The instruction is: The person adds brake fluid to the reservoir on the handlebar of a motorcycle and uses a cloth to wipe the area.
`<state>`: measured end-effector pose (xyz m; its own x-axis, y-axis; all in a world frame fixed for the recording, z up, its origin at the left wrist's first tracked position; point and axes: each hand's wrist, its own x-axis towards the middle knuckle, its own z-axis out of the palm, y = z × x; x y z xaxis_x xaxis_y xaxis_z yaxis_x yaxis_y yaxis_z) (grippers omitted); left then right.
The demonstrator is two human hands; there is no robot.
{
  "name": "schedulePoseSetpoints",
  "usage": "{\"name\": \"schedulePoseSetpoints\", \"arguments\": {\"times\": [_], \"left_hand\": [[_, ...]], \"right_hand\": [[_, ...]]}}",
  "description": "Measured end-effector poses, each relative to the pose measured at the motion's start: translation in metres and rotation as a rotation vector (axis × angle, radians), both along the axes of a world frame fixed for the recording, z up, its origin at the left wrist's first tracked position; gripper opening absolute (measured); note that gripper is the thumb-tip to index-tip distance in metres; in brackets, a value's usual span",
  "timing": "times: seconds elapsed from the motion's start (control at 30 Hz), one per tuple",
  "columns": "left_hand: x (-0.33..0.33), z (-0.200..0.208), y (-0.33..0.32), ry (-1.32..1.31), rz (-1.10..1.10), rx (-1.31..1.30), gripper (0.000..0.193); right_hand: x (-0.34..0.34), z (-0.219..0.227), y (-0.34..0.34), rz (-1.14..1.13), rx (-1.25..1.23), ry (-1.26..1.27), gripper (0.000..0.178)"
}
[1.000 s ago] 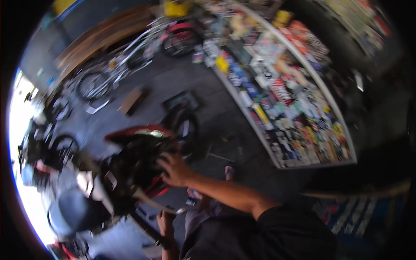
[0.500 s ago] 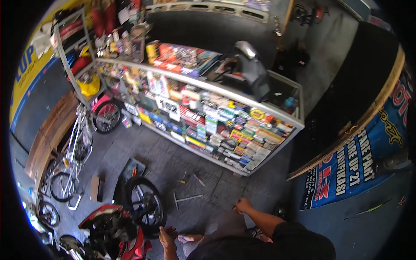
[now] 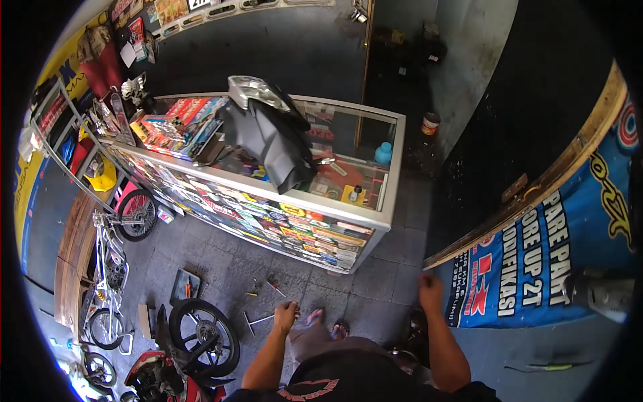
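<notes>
Just right of the black wheel (image 3: 204, 337), a T-shaped tool (image 3: 262, 320) lies on the floor (image 3: 375, 295). Farther right are the left hand (image 3: 287, 313), then the right hand (image 3: 429, 287), fingers curled; whether they hold something, I cannot tell.

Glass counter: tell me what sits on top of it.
On the glass counter are a dark fairing with a headlight and, left of it, colourful boxes, with smaller items farther left. What they cover underneath cannot be seen.

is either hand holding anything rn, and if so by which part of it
No held thing shows in the left hand or the right hand; whether either hides something small cannot be told.
</notes>
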<state>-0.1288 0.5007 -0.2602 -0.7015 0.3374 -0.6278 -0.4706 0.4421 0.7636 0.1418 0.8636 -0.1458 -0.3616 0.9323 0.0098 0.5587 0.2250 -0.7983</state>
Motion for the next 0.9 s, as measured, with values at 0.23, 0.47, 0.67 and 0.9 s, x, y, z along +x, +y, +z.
{"name": "schedulePoseSetpoints", "arguments": {"times": [0.23, 0.47, 0.67, 0.9], "left_hand": [[0.006, -0.105, -0.04, -0.329, 0.308, -0.271, 0.03], [0.055, -0.143, 0.069, -0.459, 0.8, -0.195, 0.029], [0.107, -0.151, 0.203, -0.561, 0.73, -0.088, 0.035], [0.098, -0.116, 0.331, -0.481, 0.817, -0.109, 0.039]], "right_hand": [[-0.199, 0.237, 0.033, 0.777, 0.434, 0.303, 0.024], [-0.304, 0.268, 0.103, 1.437, 0.53, 0.28, 0.036], [-0.347, 0.269, 0.294, 1.051, 0.512, 0.631, 0.017], [-0.422, 0.215, 0.497, 0.693, -0.011, 0.795, 0.024]]}}
